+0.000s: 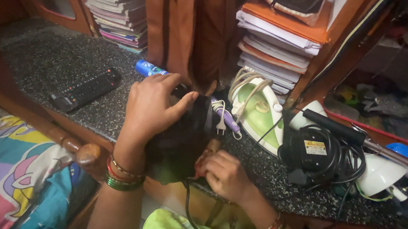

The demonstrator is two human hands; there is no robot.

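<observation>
Black, rounded corded appliance (183, 141) sits at the speckled stone tabletop's (51, 58) front edge; left hand (150, 109) clasps its top, right hand (224, 174) pinches its underside. Best keep the cord slack.

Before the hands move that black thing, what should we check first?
1. Left hand on top of the black device: ok.
2. Right hand steadying its lower edge: ok.
3. Firm grip by both hands: cannot tell.
4. Black cord hanging free below the counter edge: ok.
5. Space beside it: not ok, the green iron and a white plug sit close.
6. Remote control lying apart: ok.
</observation>
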